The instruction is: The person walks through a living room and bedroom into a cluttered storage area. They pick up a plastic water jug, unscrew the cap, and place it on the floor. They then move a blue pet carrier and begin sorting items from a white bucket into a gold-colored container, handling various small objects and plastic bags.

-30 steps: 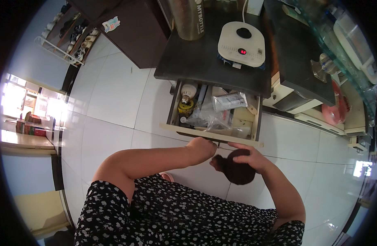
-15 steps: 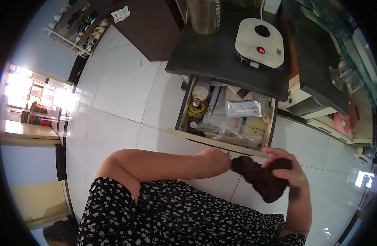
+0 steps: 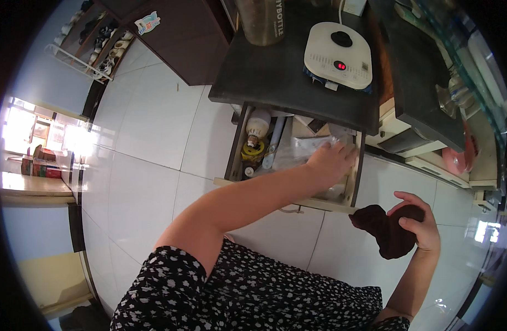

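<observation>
At the centre of the frame stands a pulled-out drawer with a cream front edge (image 3: 333,206). Along its left side lies a white light bulb with a metal screw base (image 3: 259,122), above a round yellow-and-black object (image 3: 253,151). Further right is a pale rectangular packet in shiny plastic (image 3: 308,144). The left hand (image 3: 333,163), blurred, is over the drawer's right portion, beside the packet; whether it grips anything cannot be told. At lower right, outside the drawer, a dark brown, soft cloth item (image 3: 385,231) hangs left of the right hand (image 3: 423,225), which grasps it between thumb and fingers, well apart from the left hand.
</observation>
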Motion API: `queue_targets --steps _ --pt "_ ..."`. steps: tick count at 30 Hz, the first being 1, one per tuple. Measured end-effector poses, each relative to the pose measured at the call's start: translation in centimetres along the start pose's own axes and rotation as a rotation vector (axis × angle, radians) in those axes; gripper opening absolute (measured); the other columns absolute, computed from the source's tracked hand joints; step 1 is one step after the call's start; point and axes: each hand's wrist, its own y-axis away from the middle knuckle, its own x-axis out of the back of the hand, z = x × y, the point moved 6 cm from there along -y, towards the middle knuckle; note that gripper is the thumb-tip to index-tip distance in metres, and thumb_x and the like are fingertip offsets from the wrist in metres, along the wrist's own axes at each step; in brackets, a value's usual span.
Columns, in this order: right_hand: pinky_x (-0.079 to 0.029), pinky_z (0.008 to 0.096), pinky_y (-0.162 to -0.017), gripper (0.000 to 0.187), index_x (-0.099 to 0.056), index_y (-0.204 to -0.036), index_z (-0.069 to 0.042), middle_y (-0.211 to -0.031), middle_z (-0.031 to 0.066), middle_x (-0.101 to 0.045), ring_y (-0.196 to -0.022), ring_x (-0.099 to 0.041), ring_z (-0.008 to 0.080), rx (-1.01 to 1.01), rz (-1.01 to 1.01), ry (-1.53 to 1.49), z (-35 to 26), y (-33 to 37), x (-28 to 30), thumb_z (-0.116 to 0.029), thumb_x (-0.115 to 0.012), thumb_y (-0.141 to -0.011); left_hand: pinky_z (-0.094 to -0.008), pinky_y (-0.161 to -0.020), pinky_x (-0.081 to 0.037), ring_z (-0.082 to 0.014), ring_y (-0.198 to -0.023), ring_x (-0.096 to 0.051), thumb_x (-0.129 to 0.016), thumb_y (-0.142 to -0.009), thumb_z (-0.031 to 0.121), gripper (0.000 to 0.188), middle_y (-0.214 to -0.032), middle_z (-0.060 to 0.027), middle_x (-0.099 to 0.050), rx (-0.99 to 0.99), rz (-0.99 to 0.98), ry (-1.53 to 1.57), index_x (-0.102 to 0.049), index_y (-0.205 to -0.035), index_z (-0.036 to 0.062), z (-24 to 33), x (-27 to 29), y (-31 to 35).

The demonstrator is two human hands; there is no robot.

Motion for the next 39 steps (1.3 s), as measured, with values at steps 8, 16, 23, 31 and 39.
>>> queue_targets --steps 8,16,23,31,39 --pt "-0.045 0.028 -0.086 0.053 -0.056 -0.12 -0.001 -0.094 0.0079 -0.066 -0.091 -0.06 0.0156 -0.014 -0.034 0.052 2.2 -0.9 0.7 -0.009 -0.069 -0.069 -0.0412 -0.091 -0.045 -0.0258 -0.117 -0.043 -0.067 -0.071 0.016 0.055 -0.124 -0.0096 -0.046 -0.072 -0.088 -0.229 -0.049 -0.121 0.0026 -1.1 -2.2 1.9" --pt "-0.044 0.0282 -0.089 0.048 -0.058 -0.119 -0.004 -0.097 0.007 -0.064 -0.092 -0.058 0.016 0.014 0.111 0.114 3.9 -1.7 2.5 -0.006 -0.067 -0.071 -0.0389 -0.098 -0.043 -0.0263 -0.122 -0.046 -0.066 -0.074 0.018 0.047 -0.135 -0.0068 -0.043 0.046 -0.156 -0.028 -0.053 -0.118 0.0124 -4.4 -1.4 2.1" --pt "-0.045 0.0297 -0.091 0.049 -0.057 -0.122 -0.007 -0.115 0.0068 -0.06 -0.105 -0.057 0.0192 0.09 -0.028 0.422 3.3 -2.6 -2.0 -0.005 -0.068 -0.074 -0.0365 -0.103 -0.036 -0.0185 -0.119 -0.048 -0.06 -0.081 0.016 0.036 -0.128 0.0005 -0.051 0.037 -0.029 -0.181 -0.056 -0.116 0.0169 -11.7 -0.3 7.4" --pt "-0.046 0.0327 -0.093 0.051 -0.056 -0.122 -0.007 -0.123 0.0096 -0.056 -0.108 -0.057 0.0274 0.162 -0.099 0.595 3.0 -3.0 -3.9 -0.007 -0.068 -0.072 -0.0374 -0.101 -0.037 -0.023 -0.121 -0.046 -0.056 -0.085 0.01 0.03 -0.127 -0.0037 -0.054 0.229 -0.187 0.102 -0.059 -0.114 0.015 -11.2 2.3 6.9" --pt "-0.047 0.0345 -0.092 0.053 -0.056 -0.123 -0.011 -0.122 0.0092 -0.058 -0.105 -0.059 0.0282 0.076 -0.14 0.687 3.8 -3.1 -5.0 -0.014 -0.069 -0.072 -0.0398 -0.105 -0.032 -0.0241 -0.12 -0.044 -0.062 -0.082 0.017 0.029 -0.123 -0.0059 -0.052 -0.219 -0.037 0.275 -0.059 -0.109 0.0105 -3.8 0.3 7.0"
